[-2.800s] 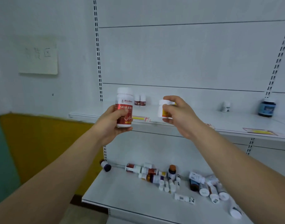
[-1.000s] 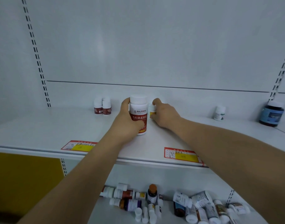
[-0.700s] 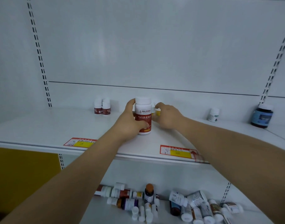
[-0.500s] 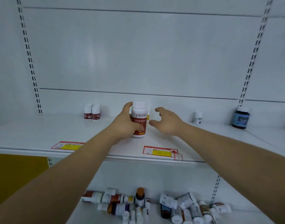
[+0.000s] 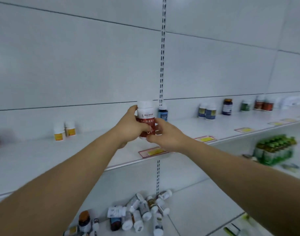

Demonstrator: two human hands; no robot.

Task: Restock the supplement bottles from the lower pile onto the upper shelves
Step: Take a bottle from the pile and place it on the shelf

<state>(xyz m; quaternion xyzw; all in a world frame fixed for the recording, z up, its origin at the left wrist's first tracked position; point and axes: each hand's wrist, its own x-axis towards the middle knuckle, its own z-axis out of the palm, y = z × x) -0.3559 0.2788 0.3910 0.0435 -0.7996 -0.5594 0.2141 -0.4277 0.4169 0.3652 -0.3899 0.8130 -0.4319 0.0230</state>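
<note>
Both hands hold one white plastic bottle with a white cap and a red label [image 5: 146, 119], upright, in the air above the front part of the white metal upper shelf [image 5: 35, 157]. The left hand [image 5: 130, 127] wraps the bottle from its left side, thumb up near the cap and fingers curled across the red label. The right hand [image 5: 166, 136] meets it from the right, its fingers clamped on the bottle's lower part, thumb lying on the label beside the left fingers.

Just behind the red-label bottle, to its right, a dark bottle with a blue label [image 5: 162, 113] stands at the back of the upper shelf. Further right of the red-label bottle stand two white-capped bottles with blue labels [image 5: 207, 112], then a dark brown bottle [image 5: 227, 107]. Well to the left of the red-label bottle stand two small white bottles with yellow labels [image 5: 64, 131], side by side. A pink and yellow price tag [image 5: 152, 152] lies on the shelf edge below the red-label bottle.

Far beneath the red-label bottle, on the white lower shelf [image 5: 196, 201], lies a pile of mixed small bottles [image 5: 137, 212], most on their sides, a few upright
</note>
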